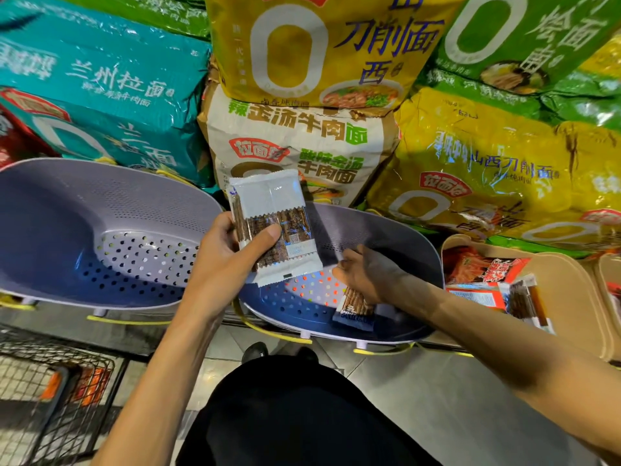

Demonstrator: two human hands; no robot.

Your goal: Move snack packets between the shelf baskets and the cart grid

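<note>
Stacked noodle bags (295, 139) are filling the far background behind purple baskets (50, 213); left hand (228, 253) is gripping a snack packet (268, 196), right hand (366, 274) clutching a second packet (356, 307).

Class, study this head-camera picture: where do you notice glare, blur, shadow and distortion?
Head view: glare streaks the yellow noodle bag; the teal noodle bag at top left is smeared; the right hand, gripping a brown snack packet in the lilac perforated plastic basket, lies in shadow; the left hand holding the white-and-brown snack packet is well lit; the wide lens bows the basket's rim.
</note>
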